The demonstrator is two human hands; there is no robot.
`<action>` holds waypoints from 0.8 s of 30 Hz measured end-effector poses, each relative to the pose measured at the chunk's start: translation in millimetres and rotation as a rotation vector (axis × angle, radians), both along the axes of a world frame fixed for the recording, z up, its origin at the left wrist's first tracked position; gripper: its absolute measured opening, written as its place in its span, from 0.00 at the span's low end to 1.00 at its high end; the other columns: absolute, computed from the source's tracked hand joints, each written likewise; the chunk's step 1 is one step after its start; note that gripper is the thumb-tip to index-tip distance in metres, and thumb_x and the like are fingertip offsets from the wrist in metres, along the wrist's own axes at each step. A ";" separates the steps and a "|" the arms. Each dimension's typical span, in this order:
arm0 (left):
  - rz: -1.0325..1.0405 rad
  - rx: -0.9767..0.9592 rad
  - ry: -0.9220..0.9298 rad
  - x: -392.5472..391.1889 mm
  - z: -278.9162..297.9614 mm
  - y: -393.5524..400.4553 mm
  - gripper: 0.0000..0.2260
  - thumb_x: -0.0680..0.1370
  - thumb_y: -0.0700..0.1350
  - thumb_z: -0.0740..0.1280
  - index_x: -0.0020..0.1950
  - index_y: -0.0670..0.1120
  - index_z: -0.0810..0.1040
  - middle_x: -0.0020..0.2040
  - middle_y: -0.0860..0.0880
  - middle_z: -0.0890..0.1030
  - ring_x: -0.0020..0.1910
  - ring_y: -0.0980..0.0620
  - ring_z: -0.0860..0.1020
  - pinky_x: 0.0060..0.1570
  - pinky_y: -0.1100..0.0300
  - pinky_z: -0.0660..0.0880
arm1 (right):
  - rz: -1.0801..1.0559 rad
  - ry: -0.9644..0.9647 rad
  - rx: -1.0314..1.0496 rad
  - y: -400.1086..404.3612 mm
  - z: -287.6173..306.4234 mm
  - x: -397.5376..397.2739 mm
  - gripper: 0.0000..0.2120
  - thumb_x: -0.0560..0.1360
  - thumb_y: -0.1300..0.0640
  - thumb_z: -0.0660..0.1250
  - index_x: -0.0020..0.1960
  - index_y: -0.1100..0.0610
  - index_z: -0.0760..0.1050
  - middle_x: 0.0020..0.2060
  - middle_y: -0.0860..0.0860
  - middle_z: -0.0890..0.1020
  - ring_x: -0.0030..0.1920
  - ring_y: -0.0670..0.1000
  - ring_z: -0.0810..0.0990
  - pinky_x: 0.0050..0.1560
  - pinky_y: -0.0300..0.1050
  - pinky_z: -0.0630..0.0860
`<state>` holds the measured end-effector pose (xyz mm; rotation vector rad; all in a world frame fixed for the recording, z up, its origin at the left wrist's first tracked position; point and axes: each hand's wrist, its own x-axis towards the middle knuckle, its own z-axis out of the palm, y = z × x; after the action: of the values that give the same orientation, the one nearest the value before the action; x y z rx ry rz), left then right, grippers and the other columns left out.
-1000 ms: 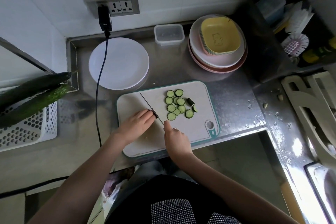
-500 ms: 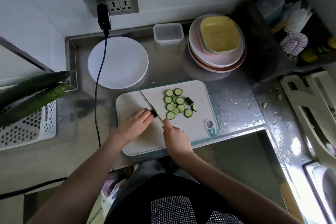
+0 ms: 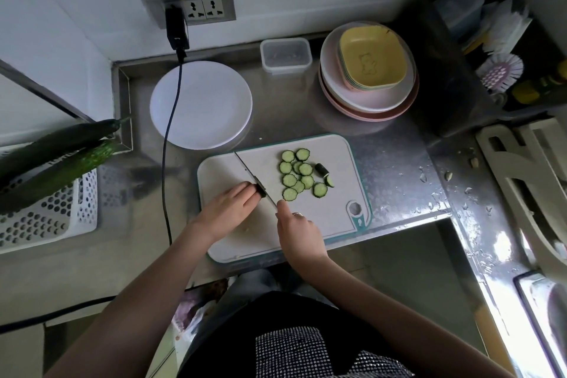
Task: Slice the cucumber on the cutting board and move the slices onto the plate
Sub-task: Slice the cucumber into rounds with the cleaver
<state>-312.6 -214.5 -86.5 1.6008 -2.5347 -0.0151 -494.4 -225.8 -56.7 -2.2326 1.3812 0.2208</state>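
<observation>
Basket (image 3: pixel 46 218): white, perforated, far left; two whole dark green cucumbers (image 3: pixel 58 159) lie across its top, tips toward the counter corner.
Cable (image 3: pixel 167 163): black, hanging from a plug in the wall socket (image 3: pixel 196 8), crossing the left part of the white plate.
White plate (image 3: pixel 208 104): round, on the steel counter (image 3: pixel 399 169), just behind the cutting board's left end; no slices on it.
Cutting board (image 3: pixel 337 215): pale with a teal edge, at the counter's front edge.
Left hand (image 3: pixel 228 212): fingers curled over the cucumber stub (image 3: pixel 261 190), pinning it to the board; only the stub's dark end shows, against the blade.
Knife (image 3: pixel 251 175): blade slanting from the board's back left down toward the right hand.
Right hand (image 3: pixel 299 232): closed round the knife handle, index finger along the blade's back.
Slices (image 3: pixel 299 175): about a dozen rounds clustered on the board right of the blade, some overlapping; a dark end piece (image 3: pixel 321 169) just beside them.
Clear container (image 3: pixel 286 55): lidded, by the back wall.
Dish stack (image 3: pixel 368 70): pink and white plates topped with yellow square dishes, right rear.
</observation>
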 end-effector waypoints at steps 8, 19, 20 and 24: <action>0.008 -0.040 0.028 -1.1 1.1 0.2 0.10 0.71 0.35 0.62 0.52 0.42 0.71 0.45 0.45 0.78 0.49 0.48 0.75 0.40 0.57 0.77 | 0.007 0.016 0.009 0.7 -0.2 3.1 0.11 0.79 0.66 0.54 0.59 0.57 0.59 0.40 0.58 0.78 0.35 0.60 0.74 0.33 0.48 0.65; 0.045 -0.011 0.007 -0.8 -3.8 1.5 0.14 0.72 0.35 0.55 0.51 0.40 0.78 0.48 0.44 0.80 0.51 0.47 0.75 0.41 0.55 0.78 | -0.021 0.051 0.067 -3.2 -0.9 3.5 0.14 0.77 0.69 0.54 0.60 0.58 0.60 0.42 0.59 0.79 0.34 0.58 0.70 0.34 0.48 0.67; 0.044 -0.005 0.007 -0.9 -3.1 1.5 0.13 0.73 0.35 0.56 0.51 0.40 0.78 0.47 0.44 0.79 0.50 0.47 0.76 0.42 0.55 0.79 | -0.027 0.043 0.044 -3.0 -0.1 3.3 0.13 0.78 0.67 0.54 0.61 0.58 0.61 0.41 0.59 0.79 0.33 0.58 0.69 0.34 0.48 0.66; 0.037 -0.012 0.014 -2.9 1.7 1.8 0.13 0.72 0.37 0.56 0.50 0.41 0.79 0.45 0.45 0.80 0.47 0.47 0.78 0.42 0.56 0.78 | -0.015 0.017 0.004 -0.4 6.1 5.7 0.09 0.80 0.64 0.54 0.59 0.58 0.61 0.40 0.58 0.78 0.32 0.58 0.68 0.33 0.48 0.66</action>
<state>-315.5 -212.7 -84.8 1.6372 -2.4892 -0.0068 -488.7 -226.1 -50.6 -2.2206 1.4049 0.2375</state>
